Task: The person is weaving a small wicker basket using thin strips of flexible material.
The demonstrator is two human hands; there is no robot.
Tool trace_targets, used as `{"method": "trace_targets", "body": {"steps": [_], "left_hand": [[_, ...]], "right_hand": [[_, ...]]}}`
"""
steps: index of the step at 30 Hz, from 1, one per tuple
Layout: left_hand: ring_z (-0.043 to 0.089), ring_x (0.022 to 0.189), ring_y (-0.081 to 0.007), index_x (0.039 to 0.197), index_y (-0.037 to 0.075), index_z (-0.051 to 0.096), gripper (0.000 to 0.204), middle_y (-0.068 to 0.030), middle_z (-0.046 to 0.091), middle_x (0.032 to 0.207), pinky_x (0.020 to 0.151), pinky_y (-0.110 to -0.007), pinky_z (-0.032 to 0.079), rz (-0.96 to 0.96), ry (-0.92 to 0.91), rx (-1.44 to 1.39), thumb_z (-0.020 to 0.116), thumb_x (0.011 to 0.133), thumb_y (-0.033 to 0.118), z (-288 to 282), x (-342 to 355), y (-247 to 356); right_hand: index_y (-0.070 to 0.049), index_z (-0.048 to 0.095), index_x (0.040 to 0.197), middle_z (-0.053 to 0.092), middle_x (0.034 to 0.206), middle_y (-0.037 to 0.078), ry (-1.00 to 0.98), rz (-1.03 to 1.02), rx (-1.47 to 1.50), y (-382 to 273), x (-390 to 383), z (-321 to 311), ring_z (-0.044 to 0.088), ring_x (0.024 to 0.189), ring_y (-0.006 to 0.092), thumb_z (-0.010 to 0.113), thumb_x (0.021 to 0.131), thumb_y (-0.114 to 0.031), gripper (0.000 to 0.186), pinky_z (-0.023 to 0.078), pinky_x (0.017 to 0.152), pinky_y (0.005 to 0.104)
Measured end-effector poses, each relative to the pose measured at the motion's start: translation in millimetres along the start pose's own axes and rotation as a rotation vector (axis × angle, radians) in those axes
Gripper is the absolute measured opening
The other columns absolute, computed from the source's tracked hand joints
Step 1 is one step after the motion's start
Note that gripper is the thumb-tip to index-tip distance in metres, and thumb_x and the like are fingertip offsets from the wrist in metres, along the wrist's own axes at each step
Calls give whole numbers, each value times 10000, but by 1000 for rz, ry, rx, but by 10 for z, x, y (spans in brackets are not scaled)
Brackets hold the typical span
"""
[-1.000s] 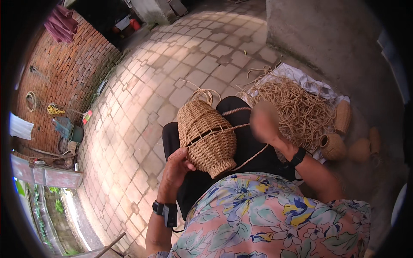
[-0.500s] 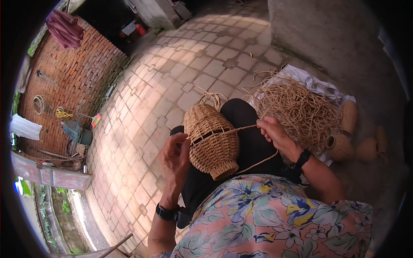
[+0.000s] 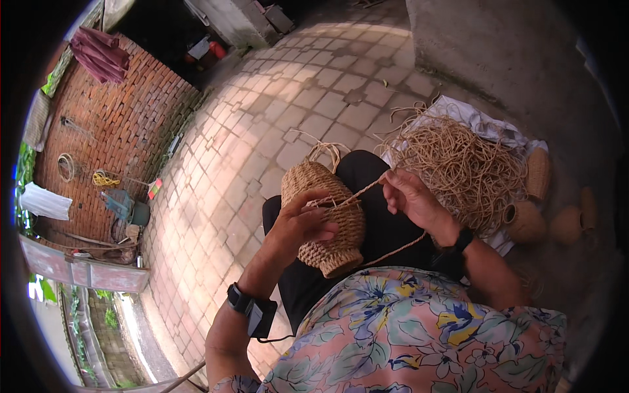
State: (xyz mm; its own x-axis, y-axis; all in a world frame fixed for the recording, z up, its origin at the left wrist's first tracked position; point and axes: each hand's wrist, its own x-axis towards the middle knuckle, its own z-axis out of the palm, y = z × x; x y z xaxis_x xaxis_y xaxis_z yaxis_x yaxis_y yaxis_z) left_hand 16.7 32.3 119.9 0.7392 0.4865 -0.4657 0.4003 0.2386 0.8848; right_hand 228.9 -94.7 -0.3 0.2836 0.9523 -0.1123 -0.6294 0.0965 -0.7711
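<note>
A small woven basket (image 3: pixel 321 187) of tan fibre lies on my lap, its round rim toward me. My left hand (image 3: pixel 303 224) rests on the basket's side, fingers curled over it and gripping it. My right hand (image 3: pixel 407 196) pinches a tan cord (image 3: pixel 362 191) that runs taut from the basket to the fingers. A second length of the cord trails below my right wrist. Both wrists wear black bands.
A heap of loose tan fibre (image 3: pixel 462 164) lies on a white cloth (image 3: pixel 481 121) to my right. Three small woven pieces (image 3: pixel 524 221) sit beside it. The ground is paved with stone tiles (image 3: pixel 262 124). A red brick wall (image 3: pixel 105 131) stands at left.
My left hand has come up from the basket's rim onto its side. My right hand has drawn closer to the basket, holding the cord taut. The basket has shifted slightly on my lap.
</note>
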Motion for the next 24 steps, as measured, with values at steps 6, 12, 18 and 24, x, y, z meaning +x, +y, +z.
{"method": "trace_targets", "body": {"steps": [6, 12, 18, 24], "left_hand": [[663, 874, -177, 1257, 58, 481, 334, -91, 617, 984, 769, -289, 557, 56, 106, -116, 510, 933, 132, 5, -46, -87], [664, 807, -146, 1137, 60, 540, 240, -54, 632, 899, 720, -270, 551, 161, 209, -206, 559, 905, 119, -148, -44, -404], [657, 729, -121, 1042, 61, 603, 154, -39, 641, 880, 644, -243, 535, 211, 334, -329, 596, 893, 101, -248, 31, -786], [647, 732, -115, 1021, 66, 588, 126, -24, 624, 873, 647, -254, 545, 212, 395, -304, 590, 901, 103, -147, 85, -875]], "right_hand": [[-20, 602, 1002, 571, 935, 114, -135, -775, -1133, 169, 146, 354, 617, 741, 261, 658, 733, -57, 277, 509, 656, 333], [-19, 565, 870, 603, 791, 133, -249, -585, -1191, -183, 192, 558, 620, 730, 347, 621, 794, -101, 125, 494, 664, 386], [16, 663, 855, 618, 715, 23, -332, -110, -1260, -1309, 236, -130, 535, 680, 85, 634, 815, -151, 174, 441, 647, 251], [3, 651, 871, 601, 669, 8, 219, -793, -1733, -1422, 100, -438, 575, 632, 120, 635, 826, -188, 197, 467, 591, 299]]}}
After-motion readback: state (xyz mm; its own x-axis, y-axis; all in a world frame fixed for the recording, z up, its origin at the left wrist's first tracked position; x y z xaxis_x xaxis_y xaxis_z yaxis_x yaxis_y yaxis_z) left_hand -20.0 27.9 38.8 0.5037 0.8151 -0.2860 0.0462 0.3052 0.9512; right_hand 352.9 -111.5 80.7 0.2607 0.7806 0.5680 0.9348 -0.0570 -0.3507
